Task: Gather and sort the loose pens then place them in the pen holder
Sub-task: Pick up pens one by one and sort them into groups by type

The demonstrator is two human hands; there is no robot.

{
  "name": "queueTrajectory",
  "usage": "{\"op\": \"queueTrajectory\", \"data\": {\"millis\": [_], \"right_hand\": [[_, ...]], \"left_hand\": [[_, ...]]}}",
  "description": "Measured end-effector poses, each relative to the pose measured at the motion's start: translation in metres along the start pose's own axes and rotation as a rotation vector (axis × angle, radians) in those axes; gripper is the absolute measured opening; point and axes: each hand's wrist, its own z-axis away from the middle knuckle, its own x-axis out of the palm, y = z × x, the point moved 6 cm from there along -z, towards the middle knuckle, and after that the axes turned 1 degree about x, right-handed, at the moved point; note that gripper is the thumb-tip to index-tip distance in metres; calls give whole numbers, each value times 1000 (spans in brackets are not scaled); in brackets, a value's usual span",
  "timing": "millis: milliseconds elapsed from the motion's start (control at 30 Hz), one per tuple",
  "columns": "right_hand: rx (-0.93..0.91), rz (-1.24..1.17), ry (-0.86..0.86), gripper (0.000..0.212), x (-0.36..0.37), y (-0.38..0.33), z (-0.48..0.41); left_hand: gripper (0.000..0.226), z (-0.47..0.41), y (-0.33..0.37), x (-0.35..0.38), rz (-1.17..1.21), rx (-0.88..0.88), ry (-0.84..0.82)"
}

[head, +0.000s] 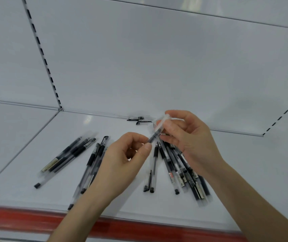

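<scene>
Both hands hold one clear pen with a black grip [155,134] above the white shelf [122,198]. My right hand [190,142] grips its upper, clear end. My left hand [122,161] pinches its lower, dark end between thumb and fingers. Several black and clear pens lie loose on the shelf in three groups: a left group [69,154], a middle group [94,165] partly under my left hand, and a right pile [180,168] under my right hand. One capless pen [154,168] lies with a loose cap [147,182] beside it. No pen holder is in view.
Two small black pen caps [139,120] lie at the back of the shelf by the white rear panel. A red strip [35,217] runs along the shelf's front edge. A slotted upright [42,55] stands at the back left.
</scene>
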Motion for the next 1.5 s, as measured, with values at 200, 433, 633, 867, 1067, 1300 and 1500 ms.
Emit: {"op": "queueTrajectory", "data": {"millis": [200, 433, 633, 867, 1067, 1300, 1500], "right_hand": [[-69, 116, 59, 10, 0, 2, -1], [-29, 302, -13, 13, 8, 16, -8], [76, 822, -183, 4, 3, 40, -15], [130, 1244, -398, 38, 24, 52, -6], [139, 1334, -435, 32, 24, 51, -5], [104, 1273, -423, 24, 18, 54, -4], [68, 1236, -314, 18, 4, 43, 1]], "left_hand": [[14, -1, 4, -5, -125, 44, 8], [9, -4, -9, -17, -228, -21, -5], [9, -9, -29, -57, -743, 4, 205], [17, -11, -50, -70, -940, -69, 206], [14, -5, -39, -64, -927, 40, 243], [28, 11, -26, -17, -960, 129, -131], [30, 12, -31, -4, -1069, 99, -228]]}}
